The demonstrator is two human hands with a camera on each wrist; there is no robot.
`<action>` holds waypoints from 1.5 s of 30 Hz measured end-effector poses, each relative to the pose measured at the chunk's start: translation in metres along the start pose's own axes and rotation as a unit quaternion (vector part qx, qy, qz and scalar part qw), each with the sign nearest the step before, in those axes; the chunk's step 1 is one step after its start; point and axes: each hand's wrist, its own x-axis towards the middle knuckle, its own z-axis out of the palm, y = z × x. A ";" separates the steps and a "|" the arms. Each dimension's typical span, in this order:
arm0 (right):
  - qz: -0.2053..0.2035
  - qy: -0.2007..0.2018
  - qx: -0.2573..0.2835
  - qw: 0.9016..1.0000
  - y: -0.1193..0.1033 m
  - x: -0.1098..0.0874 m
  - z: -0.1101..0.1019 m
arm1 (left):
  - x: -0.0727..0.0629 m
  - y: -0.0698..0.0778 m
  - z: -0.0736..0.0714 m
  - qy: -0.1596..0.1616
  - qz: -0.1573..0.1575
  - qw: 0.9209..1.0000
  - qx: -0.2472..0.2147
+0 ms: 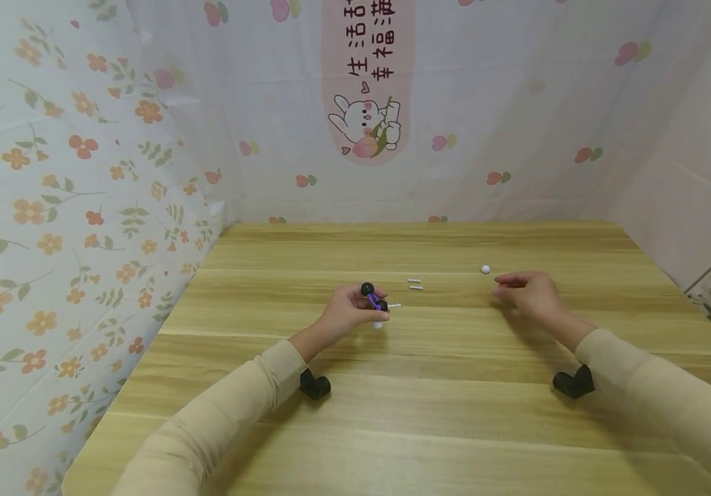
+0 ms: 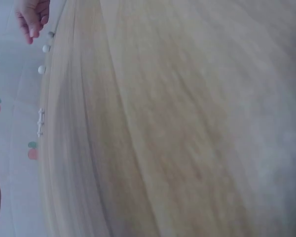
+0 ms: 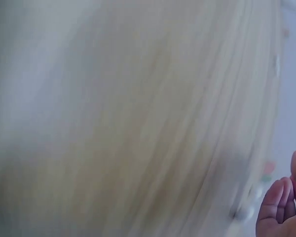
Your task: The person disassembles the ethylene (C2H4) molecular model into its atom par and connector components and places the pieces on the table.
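Hands well apart over a wooden table [image 1: 430,413], a person grips a black-and-purple model [image 1: 382,305] between left-hand [image 1: 346,312] thumb and fingers, apparently leaving its jutting white rod [image 1: 395,305] unobstructed. The right hand [image 1: 532,293] hangs near a white ball [image 1: 485,269], fingers bent; whether they clasp anything cannot be told. Two loose rods [image 1: 414,280] lie between, seemingly for easy reach.

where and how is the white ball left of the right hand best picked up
Probably pinch the white ball across its middle, thumb and finger opposite, coming from the right, where the right hand is close; being round, it could roll if pushed off-centre.
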 end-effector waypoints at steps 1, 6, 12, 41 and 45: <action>-0.007 -0.003 0.006 1.000 -0.005 -0.001 0.004 | 0.000 0.000 0.000 0.000 0.001 1.000 0.000; -0.037 -0.028 0.056 0.997 -0.024 -0.008 0.026 | 0.000 -0.002 0.001 -0.004 0.002 1.000 -0.003; -0.066 -0.066 0.131 0.987 -0.045 -0.011 0.053 | 0.000 -0.002 0.001 -0.014 0.007 1.000 -0.004; -0.123 -0.146 0.228 0.955 -0.095 -0.034 0.113 | -0.002 0.002 0.004 -0.030 0.008 1.000 0.006; -0.115 -0.143 0.219 0.958 -0.097 -0.036 0.113 | -0.002 0.002 0.004 -0.031 0.001 0.999 0.009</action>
